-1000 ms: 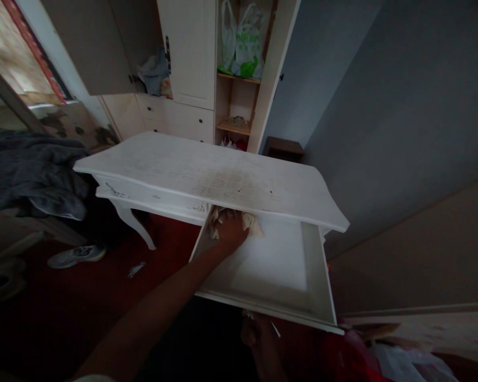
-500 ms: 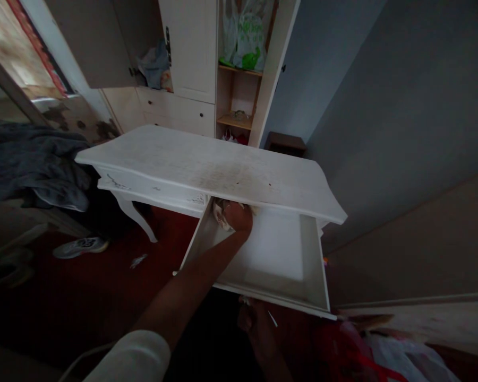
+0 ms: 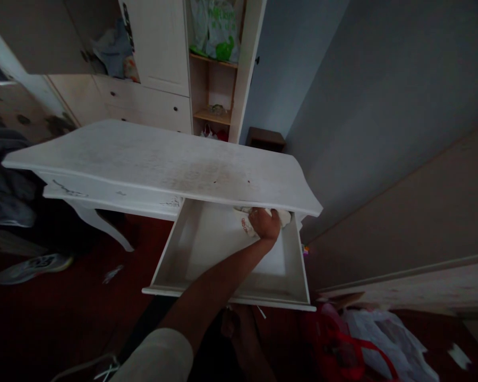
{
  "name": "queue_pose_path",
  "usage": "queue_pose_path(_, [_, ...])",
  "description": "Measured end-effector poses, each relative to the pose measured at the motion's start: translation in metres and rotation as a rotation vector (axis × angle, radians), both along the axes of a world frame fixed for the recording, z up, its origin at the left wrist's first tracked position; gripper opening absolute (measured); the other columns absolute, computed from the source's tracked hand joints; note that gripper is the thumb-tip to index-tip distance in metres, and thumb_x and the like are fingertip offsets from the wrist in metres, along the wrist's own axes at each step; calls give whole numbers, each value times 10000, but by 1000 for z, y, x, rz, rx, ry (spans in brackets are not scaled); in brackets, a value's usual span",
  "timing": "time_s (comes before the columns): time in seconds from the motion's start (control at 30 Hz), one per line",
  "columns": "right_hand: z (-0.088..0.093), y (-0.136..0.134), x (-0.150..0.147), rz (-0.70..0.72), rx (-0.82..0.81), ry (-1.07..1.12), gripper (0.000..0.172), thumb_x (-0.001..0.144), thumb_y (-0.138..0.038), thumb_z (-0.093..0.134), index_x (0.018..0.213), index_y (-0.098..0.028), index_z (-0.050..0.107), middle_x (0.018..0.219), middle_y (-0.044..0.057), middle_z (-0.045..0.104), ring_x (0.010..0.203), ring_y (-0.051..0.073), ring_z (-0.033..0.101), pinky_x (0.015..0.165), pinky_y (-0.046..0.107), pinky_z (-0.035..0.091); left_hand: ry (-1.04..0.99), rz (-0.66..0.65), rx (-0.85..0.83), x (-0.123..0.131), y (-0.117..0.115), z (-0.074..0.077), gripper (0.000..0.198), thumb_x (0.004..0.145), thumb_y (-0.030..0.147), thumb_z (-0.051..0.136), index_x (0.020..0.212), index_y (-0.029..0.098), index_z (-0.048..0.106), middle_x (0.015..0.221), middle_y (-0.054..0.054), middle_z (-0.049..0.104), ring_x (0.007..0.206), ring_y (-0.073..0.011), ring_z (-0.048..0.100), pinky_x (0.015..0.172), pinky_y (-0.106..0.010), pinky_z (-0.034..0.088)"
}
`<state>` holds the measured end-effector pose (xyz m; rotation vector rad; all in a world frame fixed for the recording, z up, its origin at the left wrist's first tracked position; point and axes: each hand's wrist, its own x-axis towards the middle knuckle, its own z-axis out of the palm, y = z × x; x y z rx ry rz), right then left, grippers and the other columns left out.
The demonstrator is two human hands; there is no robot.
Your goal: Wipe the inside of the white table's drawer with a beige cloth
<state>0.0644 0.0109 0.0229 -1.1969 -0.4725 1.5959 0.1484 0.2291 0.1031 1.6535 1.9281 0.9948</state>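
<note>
Left hand (image 3: 265, 224) clenched on cloth (image 3: 242, 222), back-right corner of open drawer (image 3: 223, 295). Right hand (image 3: 236, 326) below drawer front, grip too dark for me. I judge wiping midway; tabletop (image 3: 123, 159) smudged.

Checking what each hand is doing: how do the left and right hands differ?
The left hand reaches deep into the open drawer, pressing a cloth at its back right; the right hand sits in shadow below the drawer's front. Left is lit, right barely visible.

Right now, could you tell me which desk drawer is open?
The right drawer, pulled out, left hand and cloth inside; the left drawer is shut.
</note>
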Motion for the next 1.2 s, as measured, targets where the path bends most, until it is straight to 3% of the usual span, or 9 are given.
queue_pose_path(0.17, [4,3,-1,-16,-56,-3,388,711,-562,659,661,-188,568,449,-73,392,439,79,318,464,247,252,3,-175,-8,12,0,6,297,875,315,504,1061,159,674,1110,-125,712,1104,-272,619,984,-390,410])
queue_pose_path(0.43, [-1,3,-1,-25,-32,0,413,675,-580,671,694,-169,639,442,-73,401,431,74,315,462,243,250,242,-491,56,-16,-4,9,287,894,361,493,1104,244,649,1096,-71,722,1029,-253,653,927,-386,442])
queue_pose_path(0.63, [-5,3,-2,-38,-8,14,333,708,-501,653,704,-168,640,443,-76,391,431,75,310,457,241,243,293,-676,-27,-24,-16,19,311,893,347,457,1130,228,620,1067,-77,730,983,-256,676,871,-375,487])
queue_pose_path(0.87, [-4,5,-2,-29,40,14,326,706,-493,628,701,-167,637,422,-84,373,409,69,292,450,239,228,256,-870,-220,-33,-33,23,490,871,595,451,1144,217,602,1061,-117,726,979,-288,683,820,-364,502])
queue_pose_path(1.07, [-10,5,-1,-21,32,2,309,703,-473,605,691,-167,639,404,-87,361,399,72,285,446,241,230,222,-1167,-353,-40,-55,27,509,770,698,546,869,217,678,937,-74,737,878,-255,690,708,-310,491])
queue_pose_path(1.2, [-10,6,-1,-27,59,-29,310,718,-477,588,686,-172,634,407,-81,383,397,80,319,448,246,250,298,-1235,-356,-39,-71,30,665,692,804,533,979,221,675,1042,-97,726,971,-298,673,754,-340,493])
